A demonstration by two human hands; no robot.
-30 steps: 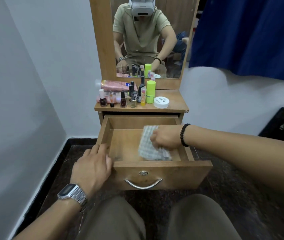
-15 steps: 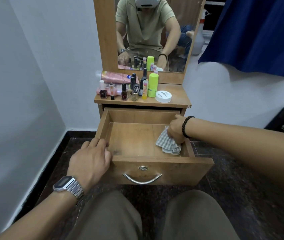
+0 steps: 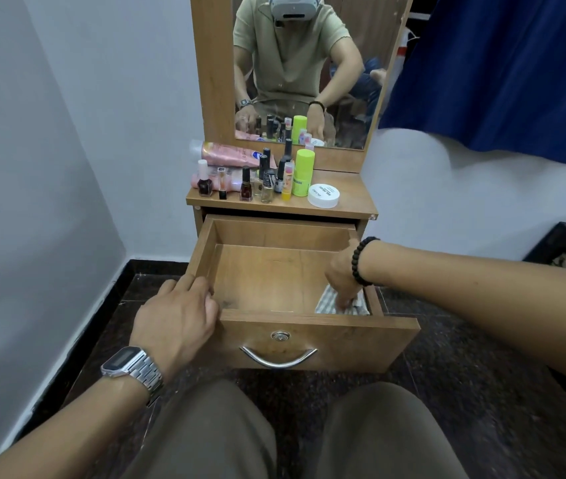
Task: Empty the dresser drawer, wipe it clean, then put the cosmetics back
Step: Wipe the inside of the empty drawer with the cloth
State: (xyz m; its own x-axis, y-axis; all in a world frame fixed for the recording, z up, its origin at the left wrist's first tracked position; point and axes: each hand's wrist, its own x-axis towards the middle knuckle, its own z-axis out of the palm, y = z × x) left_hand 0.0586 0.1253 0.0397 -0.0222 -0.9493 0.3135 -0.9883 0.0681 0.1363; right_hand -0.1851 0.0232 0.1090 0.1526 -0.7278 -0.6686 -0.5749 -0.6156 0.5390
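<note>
The wooden dresser drawer (image 3: 267, 271) is pulled out and holds nothing but a checked cloth (image 3: 329, 302). My right hand (image 3: 342, 274) pinches that cloth down in the drawer's front right corner. My left hand (image 3: 178, 316) grips the drawer's front left corner, fingers curled over the rim. The cosmetics stand on the dresser top (image 3: 350, 198): several nail polish bottles (image 3: 246, 186), a lime green tube (image 3: 302, 172), a pink tube (image 3: 229, 154) lying on its side, and a white round jar (image 3: 323, 195).
A mirror (image 3: 309, 63) rises behind the dresser top. White walls close in at the left and behind. A blue curtain (image 3: 502, 70) hangs at the right. My knees (image 3: 274, 430) sit just before the drawer front with its metal handle (image 3: 278, 359). Dark floor lies around.
My right hand has dragged the cloth from the drawer's middle to its front right corner. My left hand has stayed on the front left corner.
</note>
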